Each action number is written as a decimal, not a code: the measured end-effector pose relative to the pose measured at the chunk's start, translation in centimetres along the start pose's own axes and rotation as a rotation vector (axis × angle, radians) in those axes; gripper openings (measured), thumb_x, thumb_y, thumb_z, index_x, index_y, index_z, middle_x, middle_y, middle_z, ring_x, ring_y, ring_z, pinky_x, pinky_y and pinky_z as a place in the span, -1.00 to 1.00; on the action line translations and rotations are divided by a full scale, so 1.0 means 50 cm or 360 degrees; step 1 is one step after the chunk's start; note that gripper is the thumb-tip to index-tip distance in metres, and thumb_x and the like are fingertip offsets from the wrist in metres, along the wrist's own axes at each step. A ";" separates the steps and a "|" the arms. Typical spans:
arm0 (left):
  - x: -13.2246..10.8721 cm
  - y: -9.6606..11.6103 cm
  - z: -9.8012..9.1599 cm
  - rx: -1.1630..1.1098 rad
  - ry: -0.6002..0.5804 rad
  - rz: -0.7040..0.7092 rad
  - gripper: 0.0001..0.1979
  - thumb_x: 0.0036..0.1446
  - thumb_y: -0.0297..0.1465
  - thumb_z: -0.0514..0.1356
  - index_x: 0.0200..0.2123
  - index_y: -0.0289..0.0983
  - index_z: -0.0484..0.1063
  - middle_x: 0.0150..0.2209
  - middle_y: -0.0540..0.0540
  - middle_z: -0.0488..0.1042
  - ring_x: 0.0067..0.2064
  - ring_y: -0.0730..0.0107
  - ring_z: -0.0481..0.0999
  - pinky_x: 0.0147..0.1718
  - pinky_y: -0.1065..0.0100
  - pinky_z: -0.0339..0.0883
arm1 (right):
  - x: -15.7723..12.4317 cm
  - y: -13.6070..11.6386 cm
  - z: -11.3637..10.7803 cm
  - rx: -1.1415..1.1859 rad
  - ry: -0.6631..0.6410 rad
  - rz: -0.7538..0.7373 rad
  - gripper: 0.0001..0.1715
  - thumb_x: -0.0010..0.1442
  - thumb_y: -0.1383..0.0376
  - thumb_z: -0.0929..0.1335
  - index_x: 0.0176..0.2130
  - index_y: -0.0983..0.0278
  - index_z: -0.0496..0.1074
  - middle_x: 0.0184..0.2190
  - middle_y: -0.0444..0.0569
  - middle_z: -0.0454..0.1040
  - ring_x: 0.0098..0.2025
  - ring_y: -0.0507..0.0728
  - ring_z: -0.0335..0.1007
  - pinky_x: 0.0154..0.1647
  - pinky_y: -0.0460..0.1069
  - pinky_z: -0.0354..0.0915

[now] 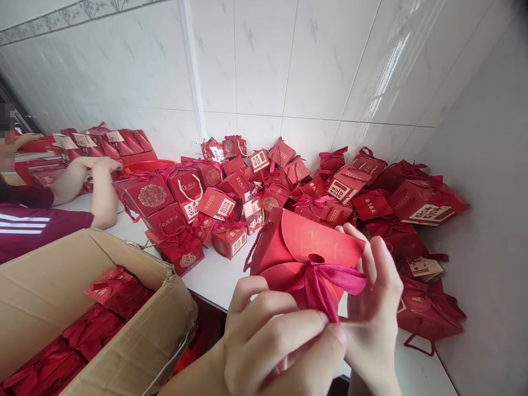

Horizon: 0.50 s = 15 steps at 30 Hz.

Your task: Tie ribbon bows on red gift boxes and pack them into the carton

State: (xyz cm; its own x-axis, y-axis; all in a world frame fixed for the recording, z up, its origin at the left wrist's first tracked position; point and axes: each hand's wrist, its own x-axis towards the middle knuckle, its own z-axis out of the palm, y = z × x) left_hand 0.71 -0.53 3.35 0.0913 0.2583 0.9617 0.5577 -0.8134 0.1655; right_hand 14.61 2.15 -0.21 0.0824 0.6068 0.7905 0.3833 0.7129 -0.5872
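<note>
A red gift box (313, 234) with a round overlapping flap and a twisted cord handle is held up in front of me, tilted. A crimson satin ribbon (336, 278) is looped at its front, by a small round hole. My left hand (276, 341) pinches the ribbon's hanging end between thumb and forefinger. Around the box's right side and back curls my right hand (377, 297), fingertips showing past the edge; its thumb is partly hidden behind my left fingers.
Many similar red boxes (272, 195) are heaped on the white table (212, 283) against the tiled wall. An open cardboard carton (136, 335) at lower left contains more beribboned boxes (94, 324). Another person's arm (103, 192) rests on the table at left, near a red basin (148, 165).
</note>
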 end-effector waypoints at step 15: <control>0.011 0.002 -0.006 -0.0023 -0.0028 0.0026 -0.80 -0.08 -0.67 0.23 -0.41 -0.28 0.48 -0.39 0.10 0.56 -0.39 0.55 0.51 -0.32 0.35 0.37 | 0.006 -0.008 -0.008 -0.0110 -0.0065 -0.0040 0.12 0.01 0.26 0.47 0.30 0.00 -0.23 0.30 0.09 -0.04 0.31 0.36 -0.07 0.01 0.25 0.40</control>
State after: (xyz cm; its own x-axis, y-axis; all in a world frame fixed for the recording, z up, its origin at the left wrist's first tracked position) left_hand 0.57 -0.64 3.97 0.1145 0.2540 0.9604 0.5439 -0.8250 0.1534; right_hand 14.85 1.88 0.32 0.0349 0.6040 0.7962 0.4475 0.7029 -0.5529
